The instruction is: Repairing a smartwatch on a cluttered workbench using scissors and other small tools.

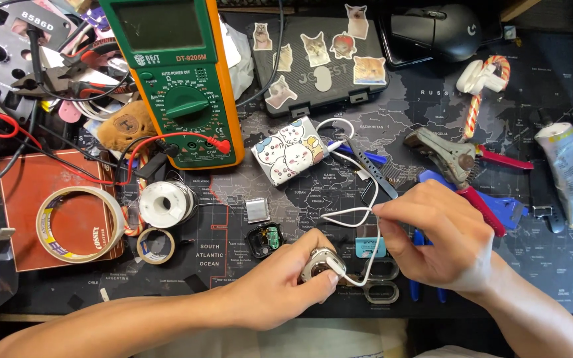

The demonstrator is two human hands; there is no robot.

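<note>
Two bare hands are seen low over a dark desk mat (432,99) printed with a world map. A small round silver device (318,262) is gripped by the left hand (280,292), fingers curled around it near the mat's front edge. One white cable (359,215) is pinched between thumb and forefinger of the right hand (436,238); its plug is seated against the silver device, and the rest loops back toward a small box (290,150) covered in cartoon stickers.

Just left of the left hand, one opened round black casing (264,238) with a green circuit board is laid, and one small silver square (257,209) above it. Two rolls of tape are counted at the left: a large one (77,224) on a brown pad and a small one (155,246) beside it. One spool of solder wire (166,203) stands between them. One green and orange multimeter (179,79) is placed at the top, with a red lead plugged in. One stickered black case (323,56), one black mouse (436,30), one red-handled wire stripper (455,166) and one tube (568,174) are spread behind and right of the right hand.
</note>
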